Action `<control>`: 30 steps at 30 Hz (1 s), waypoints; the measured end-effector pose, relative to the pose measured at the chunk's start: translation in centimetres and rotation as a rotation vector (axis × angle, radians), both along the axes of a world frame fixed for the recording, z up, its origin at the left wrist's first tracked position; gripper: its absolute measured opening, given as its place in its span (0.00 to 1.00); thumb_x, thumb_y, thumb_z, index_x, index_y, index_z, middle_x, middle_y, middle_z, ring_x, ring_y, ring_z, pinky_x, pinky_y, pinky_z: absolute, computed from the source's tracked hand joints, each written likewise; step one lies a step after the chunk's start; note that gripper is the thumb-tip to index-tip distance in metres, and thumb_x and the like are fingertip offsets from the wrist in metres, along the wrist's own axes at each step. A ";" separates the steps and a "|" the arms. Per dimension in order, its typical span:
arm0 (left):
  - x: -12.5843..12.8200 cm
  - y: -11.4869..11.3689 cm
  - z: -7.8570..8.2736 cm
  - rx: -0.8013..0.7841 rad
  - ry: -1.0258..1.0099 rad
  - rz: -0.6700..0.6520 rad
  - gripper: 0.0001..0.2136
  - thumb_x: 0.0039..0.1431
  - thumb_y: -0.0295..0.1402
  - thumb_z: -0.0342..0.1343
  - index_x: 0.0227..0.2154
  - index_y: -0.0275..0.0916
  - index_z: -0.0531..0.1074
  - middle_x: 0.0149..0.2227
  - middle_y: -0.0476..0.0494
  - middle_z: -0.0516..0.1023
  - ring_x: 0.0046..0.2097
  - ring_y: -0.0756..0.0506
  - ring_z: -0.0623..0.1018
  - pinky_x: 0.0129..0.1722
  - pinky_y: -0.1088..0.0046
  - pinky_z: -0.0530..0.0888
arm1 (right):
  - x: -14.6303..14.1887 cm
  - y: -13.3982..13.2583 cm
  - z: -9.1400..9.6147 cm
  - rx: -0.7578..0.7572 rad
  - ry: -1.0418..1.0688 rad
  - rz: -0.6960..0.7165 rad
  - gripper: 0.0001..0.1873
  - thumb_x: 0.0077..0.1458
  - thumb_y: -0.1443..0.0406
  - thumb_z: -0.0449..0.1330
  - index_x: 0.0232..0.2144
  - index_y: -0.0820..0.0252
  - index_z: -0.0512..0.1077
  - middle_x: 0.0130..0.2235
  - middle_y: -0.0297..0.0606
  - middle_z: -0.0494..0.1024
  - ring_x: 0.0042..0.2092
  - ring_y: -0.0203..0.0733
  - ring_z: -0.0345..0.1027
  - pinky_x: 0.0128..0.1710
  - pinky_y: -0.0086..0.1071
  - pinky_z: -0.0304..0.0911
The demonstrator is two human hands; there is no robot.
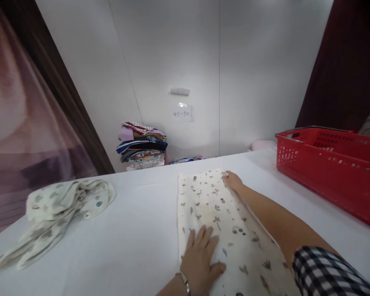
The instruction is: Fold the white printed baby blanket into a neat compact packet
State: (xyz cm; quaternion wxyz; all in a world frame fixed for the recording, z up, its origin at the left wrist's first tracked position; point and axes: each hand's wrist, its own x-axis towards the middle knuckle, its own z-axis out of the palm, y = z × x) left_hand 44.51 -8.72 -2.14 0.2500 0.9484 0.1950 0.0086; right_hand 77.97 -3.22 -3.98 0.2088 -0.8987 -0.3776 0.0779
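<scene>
A cream printed cloth [216,213] lies folded into a long strip on the white table [135,234]. My left hand [200,257] rests flat on its near part, fingers spread. My right hand [232,181] reaches along the cloth's right side to the far right corner, where its fingers pinch the edge. A checked sleeve covers my right upper arm at the lower right.
A crumpled cream spotted garment [61,209] lies at the table's left. A red plastic basket [333,164] stands at the right. Behind the table a stack of folded clothes [142,146] sits against the white wall, under a label reading 45-50.
</scene>
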 end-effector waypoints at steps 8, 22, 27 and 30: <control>-3.3 0.6 -2.5 0.058 -0.330 0.272 0.21 0.53 0.37 0.49 0.50 0.40 0.66 0.61 0.42 0.58 0.62 0.41 0.54 0.61 0.56 0.50 | -5.0 -13.4 -0.9 0.038 0.145 0.002 0.32 0.52 0.58 0.54 0.58 0.62 0.55 0.41 0.42 0.74 0.40 0.43 0.68 0.39 0.31 0.59; -4.7 0.4 -0.4 -1.015 -0.304 0.686 0.19 0.41 0.35 0.62 0.37 0.34 0.68 0.35 0.36 0.78 0.34 0.43 0.78 0.31 0.70 0.73 | -15.5 -27.6 1.8 0.249 0.866 -0.161 0.28 0.45 0.51 0.59 0.46 0.61 0.66 0.33 0.41 0.74 0.26 0.37 0.67 0.21 0.29 0.62; -7.6 4.0 2.9 -0.965 -0.377 0.658 0.18 0.39 0.37 0.59 0.36 0.36 0.70 0.31 0.43 0.79 0.34 0.43 0.77 0.34 0.68 0.73 | -20.4 -26.7 2.6 0.492 0.899 -0.179 0.46 0.44 0.52 0.61 0.61 0.56 0.47 0.30 0.36 0.72 0.24 0.35 0.64 0.20 0.29 0.61; -12.1 8.7 4.9 -0.830 -0.351 0.662 0.18 0.36 0.37 0.59 0.34 0.37 0.72 0.31 0.46 0.79 0.35 0.42 0.77 0.38 0.67 0.72 | -26.5 -25.3 1.9 0.555 1.040 -0.043 0.52 0.43 0.53 0.63 0.63 0.53 0.38 0.32 0.36 0.72 0.24 0.35 0.66 0.20 0.29 0.61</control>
